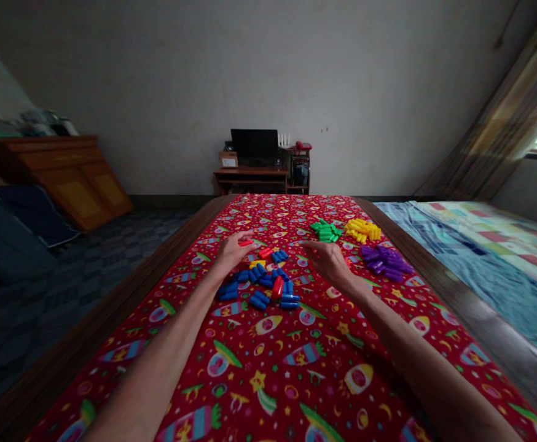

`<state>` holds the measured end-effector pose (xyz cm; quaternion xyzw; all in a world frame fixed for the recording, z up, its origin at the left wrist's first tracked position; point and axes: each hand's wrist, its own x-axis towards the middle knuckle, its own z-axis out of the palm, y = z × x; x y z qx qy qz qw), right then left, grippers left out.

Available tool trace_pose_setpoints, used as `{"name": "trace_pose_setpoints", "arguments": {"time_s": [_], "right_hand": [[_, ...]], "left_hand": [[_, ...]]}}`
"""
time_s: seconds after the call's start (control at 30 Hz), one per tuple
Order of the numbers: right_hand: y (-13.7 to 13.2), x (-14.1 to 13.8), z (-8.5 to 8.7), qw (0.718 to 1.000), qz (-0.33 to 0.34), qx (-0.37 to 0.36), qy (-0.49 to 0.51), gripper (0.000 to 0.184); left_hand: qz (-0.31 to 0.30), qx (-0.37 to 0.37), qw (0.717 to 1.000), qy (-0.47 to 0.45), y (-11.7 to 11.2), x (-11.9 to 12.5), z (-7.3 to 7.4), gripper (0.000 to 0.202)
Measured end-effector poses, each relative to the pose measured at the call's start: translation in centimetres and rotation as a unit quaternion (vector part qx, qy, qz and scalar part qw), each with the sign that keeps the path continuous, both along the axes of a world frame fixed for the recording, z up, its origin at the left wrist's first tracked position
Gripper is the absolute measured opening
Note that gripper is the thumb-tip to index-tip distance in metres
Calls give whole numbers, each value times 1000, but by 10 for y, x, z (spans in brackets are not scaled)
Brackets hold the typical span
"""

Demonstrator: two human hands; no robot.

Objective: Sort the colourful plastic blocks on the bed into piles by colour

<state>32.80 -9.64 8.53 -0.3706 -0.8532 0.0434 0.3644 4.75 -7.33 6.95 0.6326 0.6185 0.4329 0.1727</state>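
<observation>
My left hand is closed on a small red plastic block at the left of the blue pile. My right hand is over the cloth right of the pile, fingers stretched leftward and slightly bent; its palm side is hidden. Part of a red block shows beside it. Between and below the hands lie several blue blocks, shaped like paired tubes. Mixed among them are a yellow block, a red block and another, upright-looking red block.
Green blocks, yellow blocks and purple blocks lie in separate heaps at the right. A red patterned cloth covers the table. Beyond stands a desk with a monitor; a bed adjoins on the right.
</observation>
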Motion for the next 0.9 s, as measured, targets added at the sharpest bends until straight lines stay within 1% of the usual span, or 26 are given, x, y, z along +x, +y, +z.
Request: {"name": "trace_pose_setpoints", "arguments": {"time_s": [0.07, 0.13, 0.2, 0.23, 0.27, 0.33, 0.4, 0.47, 0.5, 0.57, 0.63, 0.7, 0.8, 0.9], "right_hand": [[-9, -11, 1, 998, 55, 10, 18, 31], [-16, -21, 1, 993, 110, 37, 27, 37], [-19, -26, 1, 987, 152, 48, 15, 37], [-18, -26, 1, 987, 155, 42, 2, 34], [-16, -25, 2, 989, 144, 31, -13, 31], [-8, -16, 3, 996, 76, 8, -41, 24], [5, -3, 3, 998, -19, -5, -63, 21], [17, 10, 2, 991, -97, -13, -95, 22], [22, 16, 0, 985, -126, -17, -117, 23], [29, 25, -4, 971, -165, -27, -171, 26], [31, 30, -9, 959, -183, -33, -214, 27], [30, 31, -10, 955, -186, -30, -228, 27], [26, 30, -5, 967, -173, -2, -188, 26], [16, 21, 7, 983, -142, 8, -118, 28]], "left_hand": [[-60, -1, 994, -90, -9, 18, 12, 61], [-158, -47, 975, -152, -20, 43, 20, 75], [-230, -75, 955, -172, -29, 65, 23, 84], [-249, -78, 950, -169, -31, 73, 22, 87], [-255, -72, 951, -157, -32, 77, 21, 86], [-235, -39, 966, -102, -30, 76, 15, 77], [-186, 23, 982, -7, -25, 65, 7, 59], [-130, 72, 985, 93, -17, 49, -2, 43], [-110, 77, 982, 131, -13, 41, -7, 38], [-100, 45, 979, 171, -7, 28, -16, 34], [-116, 5, 978, 174, -3, 20, -23, 33], [-128, -9, 980, 155, 0, 16, -26, 30], [-105, -21, 989, 105, 2, 14, -26, 23], [-76, -20, 996, 38, 0, 19, -17, 17]]}}
